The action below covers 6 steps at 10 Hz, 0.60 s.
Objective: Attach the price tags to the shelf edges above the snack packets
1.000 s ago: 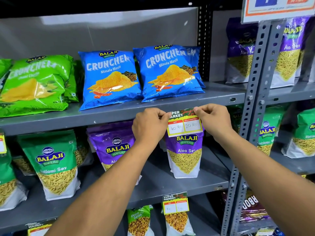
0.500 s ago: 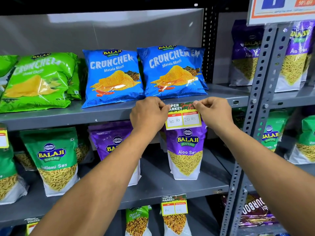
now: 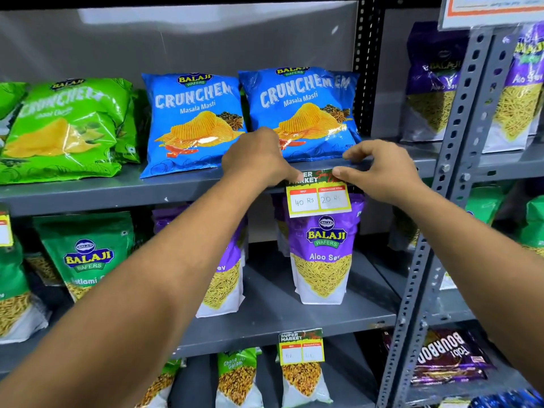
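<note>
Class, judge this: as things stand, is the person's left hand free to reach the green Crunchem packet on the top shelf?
Probably not yet: the left hand is pressing the price tag to the shelf edge. The green Crunchem packet itself stands unobstructed.

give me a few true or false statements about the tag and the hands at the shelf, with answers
1. Both hands, left hand and right hand, press the tag at its top edge. True.
2. The tag reads 40 Rs and 20 Rs. True.
3. The tag hangs in front of a green packet. False: a purple Aloo Sev packet stands behind it.
4. The bags above the tag are red. False: blue Crunchem bags sit there.
5. The lower shelf edge has no tag. False: a second tag hangs there.
</note>
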Motion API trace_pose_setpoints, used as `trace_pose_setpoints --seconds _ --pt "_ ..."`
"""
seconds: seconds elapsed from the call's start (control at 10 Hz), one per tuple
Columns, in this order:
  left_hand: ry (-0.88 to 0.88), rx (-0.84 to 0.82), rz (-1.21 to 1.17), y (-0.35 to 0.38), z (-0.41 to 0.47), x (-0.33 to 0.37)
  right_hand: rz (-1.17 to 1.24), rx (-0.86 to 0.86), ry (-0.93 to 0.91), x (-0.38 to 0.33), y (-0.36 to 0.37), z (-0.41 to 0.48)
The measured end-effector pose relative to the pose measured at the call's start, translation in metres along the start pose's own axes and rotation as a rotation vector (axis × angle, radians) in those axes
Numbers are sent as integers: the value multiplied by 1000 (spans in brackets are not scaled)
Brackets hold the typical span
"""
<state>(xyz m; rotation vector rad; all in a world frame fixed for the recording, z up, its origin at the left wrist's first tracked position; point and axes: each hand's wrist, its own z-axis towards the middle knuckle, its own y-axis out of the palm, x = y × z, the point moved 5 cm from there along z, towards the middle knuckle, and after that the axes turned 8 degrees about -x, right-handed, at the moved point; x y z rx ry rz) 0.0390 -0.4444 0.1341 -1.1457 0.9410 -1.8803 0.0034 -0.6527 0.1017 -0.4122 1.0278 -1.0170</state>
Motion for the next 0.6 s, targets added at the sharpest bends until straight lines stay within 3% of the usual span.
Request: trace_pose_setpoints --seconds 0.2,0.4,0.6 --pt "26 92 24 1 3 1 -20 31 85 3 1 10" --pt "43 115 103 2 -6 8 -185 56 5 -5 4 -2" --pt "204 244 287 -4 -31 -5 74 71 -75 -10 -5 -22"
